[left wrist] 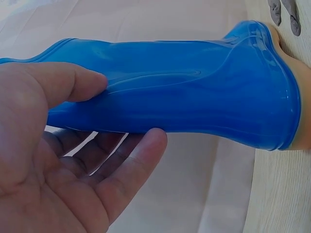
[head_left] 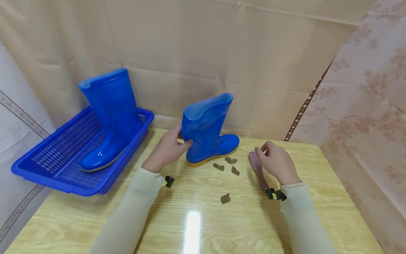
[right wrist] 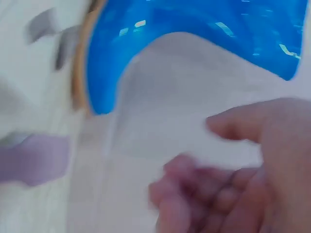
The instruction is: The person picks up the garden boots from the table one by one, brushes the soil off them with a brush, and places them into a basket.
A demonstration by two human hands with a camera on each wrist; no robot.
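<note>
A shiny blue rain boot (head_left: 206, 130) with a yellow-orange sole stands on the table, toe to the right. My left hand (head_left: 169, 148) grips its shaft from the left, thumb (left wrist: 90, 85) on the near side and fingers reaching around the back edge. To the right of the toe, a mauve tool with a long handle, like a brush (head_left: 254, 160), lies on the table. Over it is my right hand (head_left: 277, 160), its fingers loosely bent and nothing between thumb and fingers in the right wrist view. Several brown, mud-like scraps (head_left: 219, 166) lie beside the boot.
At the left stands a blue plastic basket (head_left: 38, 169) with slotted sides, holding a second blue boot (head_left: 111, 106). One brown scrap (head_left: 225, 198) lies nearer the front of the wooden table (head_left: 158, 218). A beige cloth (head_left: 253, 63) hangs behind the table.
</note>
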